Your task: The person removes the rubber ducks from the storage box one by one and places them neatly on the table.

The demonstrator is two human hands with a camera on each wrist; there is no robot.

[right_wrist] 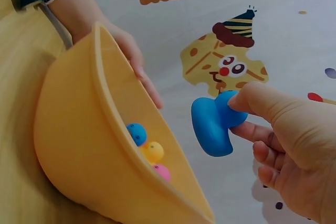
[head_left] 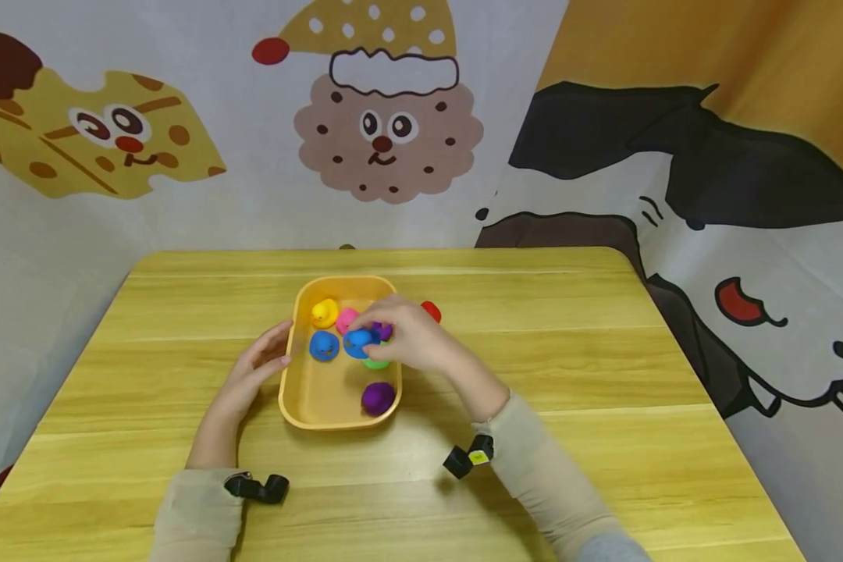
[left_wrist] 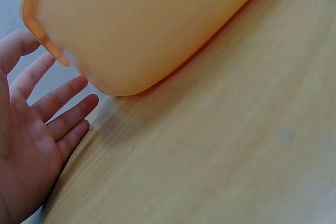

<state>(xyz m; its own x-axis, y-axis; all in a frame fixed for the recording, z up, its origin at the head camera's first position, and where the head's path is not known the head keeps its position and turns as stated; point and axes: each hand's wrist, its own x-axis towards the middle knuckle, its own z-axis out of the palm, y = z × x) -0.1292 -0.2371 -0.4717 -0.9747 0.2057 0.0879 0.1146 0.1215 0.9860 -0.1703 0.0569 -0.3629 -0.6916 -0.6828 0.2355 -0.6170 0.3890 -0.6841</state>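
A blue rubber duck (head_left: 358, 343) is pinched between thumb and fingers of my right hand (head_left: 414, 336), above the right half of a yellow-orange plastic bin (head_left: 340, 426). In the right wrist view the held duck (right_wrist: 210, 127) hangs clear of the rim. My left hand (head_left: 249, 375) is at the bin's left side, fingers extended against or very near its wall. Inside the bin are a yellow duck (head_left: 325, 314), a pink duck (head_left: 347, 321), another blue duck (head_left: 324, 346) and a dark purple duck (head_left: 378, 398). A green piece (head_left: 375, 364) and a purple piece (head_left: 383, 331) are partly hidden by my right hand.
A red object (head_left: 431, 311) sits just right of the bin, partly covered by my right hand. The wood-grain table (head_left: 604, 351) extends on both sides. Behind it hangs a cartoon-printed cloth (head_left: 239, 218). Each wrist wears a small black camera.
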